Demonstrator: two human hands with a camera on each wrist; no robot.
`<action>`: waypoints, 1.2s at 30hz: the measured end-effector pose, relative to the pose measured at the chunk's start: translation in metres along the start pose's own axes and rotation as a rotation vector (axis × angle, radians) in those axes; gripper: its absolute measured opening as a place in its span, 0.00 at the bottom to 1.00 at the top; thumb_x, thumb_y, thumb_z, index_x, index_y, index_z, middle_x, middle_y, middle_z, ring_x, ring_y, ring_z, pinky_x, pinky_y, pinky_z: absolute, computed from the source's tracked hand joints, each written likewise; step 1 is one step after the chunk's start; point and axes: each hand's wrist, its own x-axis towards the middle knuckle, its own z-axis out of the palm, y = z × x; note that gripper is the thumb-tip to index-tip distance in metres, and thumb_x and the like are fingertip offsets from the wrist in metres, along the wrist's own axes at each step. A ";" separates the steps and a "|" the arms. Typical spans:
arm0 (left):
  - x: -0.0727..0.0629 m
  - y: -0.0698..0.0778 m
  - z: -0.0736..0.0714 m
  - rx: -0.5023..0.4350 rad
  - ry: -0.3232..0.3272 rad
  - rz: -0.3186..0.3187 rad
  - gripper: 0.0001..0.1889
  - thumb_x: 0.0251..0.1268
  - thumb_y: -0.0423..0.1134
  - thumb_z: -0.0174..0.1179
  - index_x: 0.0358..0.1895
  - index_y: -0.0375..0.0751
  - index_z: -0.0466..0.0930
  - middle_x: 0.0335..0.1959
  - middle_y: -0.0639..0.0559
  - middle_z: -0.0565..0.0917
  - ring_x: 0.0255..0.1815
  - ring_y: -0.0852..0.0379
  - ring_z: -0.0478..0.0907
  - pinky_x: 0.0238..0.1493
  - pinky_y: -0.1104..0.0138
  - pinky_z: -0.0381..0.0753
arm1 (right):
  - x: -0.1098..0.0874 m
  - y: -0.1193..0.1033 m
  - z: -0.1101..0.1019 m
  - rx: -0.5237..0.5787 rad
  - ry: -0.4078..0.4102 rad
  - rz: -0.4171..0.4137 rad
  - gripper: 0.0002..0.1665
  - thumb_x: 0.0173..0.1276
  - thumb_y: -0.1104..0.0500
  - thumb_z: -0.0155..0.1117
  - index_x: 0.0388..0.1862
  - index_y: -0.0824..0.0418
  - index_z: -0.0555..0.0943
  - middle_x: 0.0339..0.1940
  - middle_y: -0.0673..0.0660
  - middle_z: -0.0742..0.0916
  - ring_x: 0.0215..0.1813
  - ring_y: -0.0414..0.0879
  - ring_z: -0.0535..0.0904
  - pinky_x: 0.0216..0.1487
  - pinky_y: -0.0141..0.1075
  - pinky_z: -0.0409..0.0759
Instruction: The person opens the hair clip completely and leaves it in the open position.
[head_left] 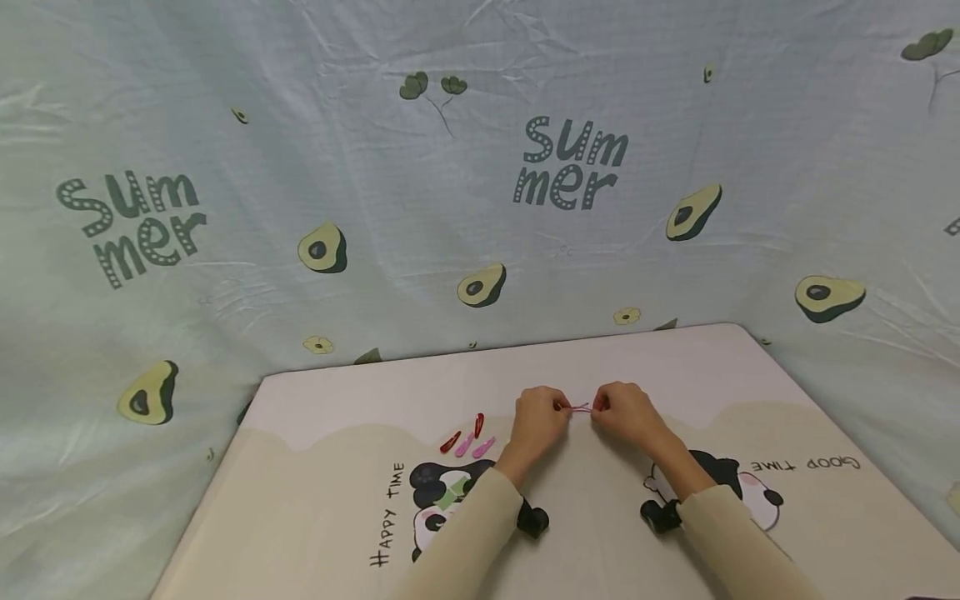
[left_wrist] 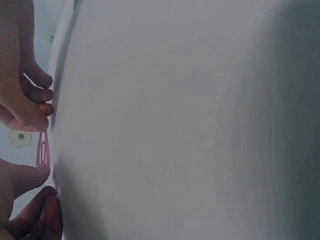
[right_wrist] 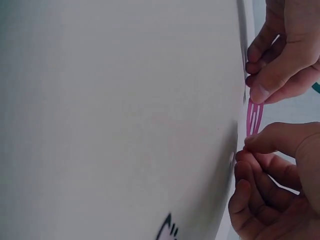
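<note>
Near the back of the table, a slim pink snap hair clip [head_left: 581,408] is stretched between the two hands. My left hand [head_left: 538,421] pinches one end of it with thumb and fingers. The opposite end is pinched by my right hand [head_left: 628,412]. In the head view the clip's strips look slightly spread apart. Both wrist views show the pink clip [left_wrist: 44,147] bridging the fingertips, with slots visible along its frame [right_wrist: 254,117]. The fingertips cover its two ends.
Left of my left hand lie two red hair clips [head_left: 450,442] and two pink hair clips [head_left: 483,447] in a loose group. The cloth-covered table [head_left: 300,483] bears panda prints. Behind it hangs a curtain [head_left: 390,208] printed with avocados.
</note>
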 end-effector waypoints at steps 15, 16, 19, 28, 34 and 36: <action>0.002 0.004 -0.002 0.013 -0.024 -0.033 0.04 0.60 0.33 0.70 0.29 0.41 0.92 0.28 0.52 0.89 0.35 0.55 0.83 0.38 0.68 0.80 | 0.004 -0.004 -0.005 -0.020 -0.026 0.020 0.03 0.60 0.65 0.69 0.26 0.62 0.84 0.24 0.54 0.85 0.29 0.45 0.77 0.32 0.38 0.76; 0.002 0.004 -0.002 0.008 -0.030 -0.039 0.03 0.60 0.33 0.70 0.29 0.41 0.92 0.28 0.52 0.89 0.34 0.56 0.82 0.37 0.69 0.80 | 0.004 -0.004 -0.005 -0.019 -0.026 0.019 0.03 0.60 0.65 0.69 0.27 0.62 0.85 0.25 0.54 0.85 0.29 0.46 0.78 0.33 0.39 0.76; 0.002 0.005 -0.006 -0.009 -0.047 -0.050 0.03 0.59 0.33 0.70 0.30 0.39 0.91 0.28 0.51 0.89 0.34 0.56 0.81 0.36 0.69 0.79 | 0.004 -0.004 -0.005 -0.025 -0.028 0.020 0.02 0.59 0.65 0.69 0.28 0.63 0.85 0.26 0.54 0.86 0.30 0.46 0.78 0.34 0.40 0.77; 0.004 0.005 -0.027 -0.089 -0.090 -0.067 0.06 0.62 0.35 0.69 0.39 0.36 0.91 0.31 0.49 0.88 0.32 0.58 0.78 0.37 0.69 0.79 | 0.001 -0.015 -0.015 -0.047 0.033 0.019 0.11 0.63 0.60 0.72 0.41 0.66 0.86 0.28 0.54 0.85 0.29 0.45 0.77 0.31 0.37 0.75; 0.003 0.001 -0.051 -0.123 -0.030 -0.055 0.08 0.64 0.37 0.71 0.41 0.37 0.91 0.31 0.50 0.89 0.32 0.60 0.79 0.39 0.68 0.78 | 0.000 -0.032 -0.025 -0.047 0.105 -0.057 0.12 0.64 0.58 0.72 0.43 0.64 0.87 0.30 0.53 0.88 0.31 0.44 0.80 0.33 0.38 0.78; 0.000 0.000 -0.061 -0.133 -0.025 -0.059 0.09 0.65 0.38 0.70 0.43 0.37 0.90 0.33 0.49 0.89 0.34 0.58 0.81 0.40 0.67 0.79 | -0.002 -0.039 -0.028 -0.044 0.111 -0.071 0.12 0.64 0.58 0.73 0.43 0.64 0.87 0.31 0.52 0.89 0.32 0.44 0.81 0.34 0.39 0.79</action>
